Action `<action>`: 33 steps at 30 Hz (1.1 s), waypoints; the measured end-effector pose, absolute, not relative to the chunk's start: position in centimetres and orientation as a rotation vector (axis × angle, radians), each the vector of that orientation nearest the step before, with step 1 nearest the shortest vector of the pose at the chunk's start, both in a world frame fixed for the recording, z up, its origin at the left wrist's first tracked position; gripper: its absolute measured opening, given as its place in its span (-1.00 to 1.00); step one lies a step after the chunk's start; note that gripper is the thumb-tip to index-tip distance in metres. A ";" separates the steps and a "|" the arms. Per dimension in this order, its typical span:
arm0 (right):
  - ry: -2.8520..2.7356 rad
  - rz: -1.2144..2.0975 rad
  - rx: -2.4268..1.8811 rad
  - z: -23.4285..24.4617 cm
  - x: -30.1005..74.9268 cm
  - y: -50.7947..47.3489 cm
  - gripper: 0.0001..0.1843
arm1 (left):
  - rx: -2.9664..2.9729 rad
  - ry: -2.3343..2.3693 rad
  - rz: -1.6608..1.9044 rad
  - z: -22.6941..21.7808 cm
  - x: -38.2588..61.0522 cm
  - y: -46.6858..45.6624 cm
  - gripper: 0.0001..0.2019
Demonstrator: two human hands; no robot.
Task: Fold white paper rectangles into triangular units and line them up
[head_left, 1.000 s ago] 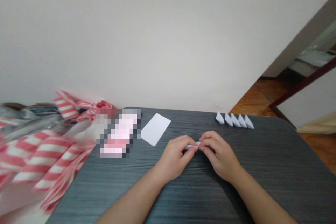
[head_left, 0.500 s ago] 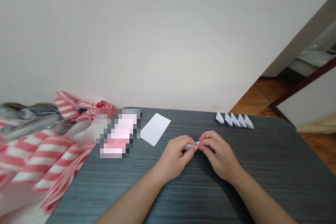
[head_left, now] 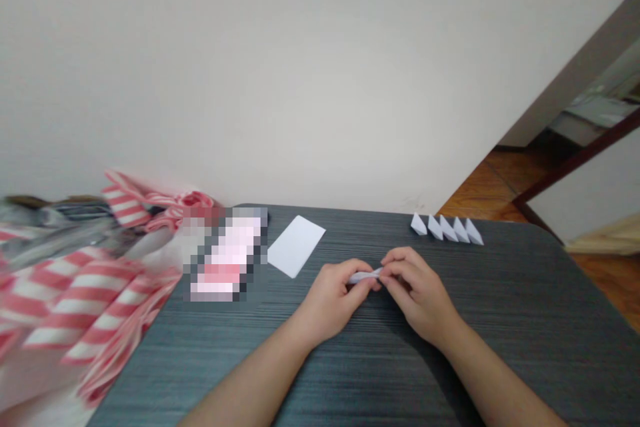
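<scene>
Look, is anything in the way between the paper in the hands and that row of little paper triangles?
Nothing visible is. Only the dark table top lies between the folded paper strip, pinched by the left hand and right hand, and the row of folded paper triangles.

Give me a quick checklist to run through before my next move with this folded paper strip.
1. Folded paper strip pinched between left hand and right hand: ok.
2. Crease along the strip: cannot tell, fingers cover much of it.
3. Row of five folded paper pieces lined up at the far edge of the dark table, apart from both hands: ok.
4. Blank white sheet lying flat, untouched: ok.
5. Blurred item beside the sheet: cannot tell what it is.
6. Red-and-white striped material left of the table, away from the hands: ok.
</scene>
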State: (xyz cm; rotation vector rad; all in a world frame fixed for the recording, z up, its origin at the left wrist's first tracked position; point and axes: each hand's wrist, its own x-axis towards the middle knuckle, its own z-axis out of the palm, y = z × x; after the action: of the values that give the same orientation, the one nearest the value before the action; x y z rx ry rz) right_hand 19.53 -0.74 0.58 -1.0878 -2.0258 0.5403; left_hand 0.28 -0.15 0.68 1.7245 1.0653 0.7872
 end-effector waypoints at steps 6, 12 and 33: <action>-1.911 0.628 -1.157 -0.3 19.6 -0.7 -0.85 | 1.693 1.047 0.821 0.6 0.3 -0.2 -0.79; -1.954 0.755 -1.129 0.6 19.4 -0.7 -0.88 | 1.665 1.047 0.813 0.7 0.3 -0.2 -0.79; -1.955 0.880 -1.196 1.1 19.2 -0.8 -0.77 | 1.606 1.031 0.767 0.7 0.4 -0.3 -0.76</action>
State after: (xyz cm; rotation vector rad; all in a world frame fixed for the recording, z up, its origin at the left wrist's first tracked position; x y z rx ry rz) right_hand 19.23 -0.81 1.13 -1.1957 -1.9554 0.8802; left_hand 0.36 -0.30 0.72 1.6064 1.0307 0.7672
